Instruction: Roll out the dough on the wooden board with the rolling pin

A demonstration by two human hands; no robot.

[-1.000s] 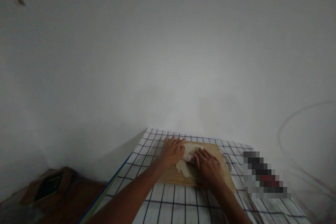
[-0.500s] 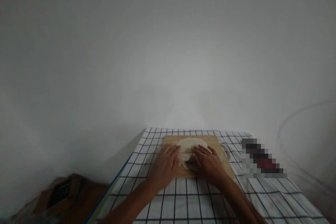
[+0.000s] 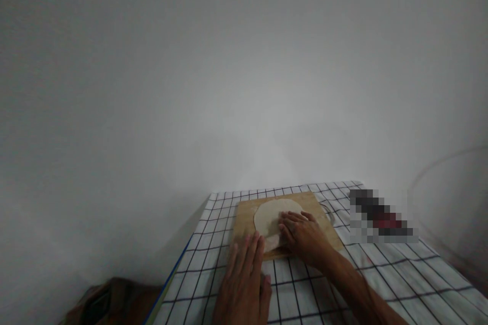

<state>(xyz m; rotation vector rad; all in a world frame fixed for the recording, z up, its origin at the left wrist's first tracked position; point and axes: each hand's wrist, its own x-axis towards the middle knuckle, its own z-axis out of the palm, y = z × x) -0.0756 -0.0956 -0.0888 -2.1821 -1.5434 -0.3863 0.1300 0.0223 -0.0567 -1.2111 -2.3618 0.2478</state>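
Observation:
A thin, round sheet of dough (image 3: 270, 215) lies on a wooden board (image 3: 246, 208). Along its near edge runs a pale rounded strip (image 3: 272, 242); I cannot tell whether it is rolled-up dough or a separate thing. My left hand (image 3: 246, 279) is open, palm down, fingers stretched forward over the board's near left corner, with the thumb apart. My right hand (image 3: 301, 236) lies across the right side of the dough, fingers extended and slightly bent, its palm hiding the right end of the strip.
A white cloth with dark grid lines (image 3: 293, 289) covers the table. To the right lies a blurred-out dark and red item (image 3: 381, 216). A ring-shaped clear object (image 3: 328, 213) shows beside the board. Behind stands a plain wall (image 3: 244, 86); a brown box-like thing (image 3: 110, 299) is low at left.
My left hand has drawn back toward me, off the dough, and its fingers have straightened. My right hand stays on the dough. The board appears slightly turned as the view tilts.

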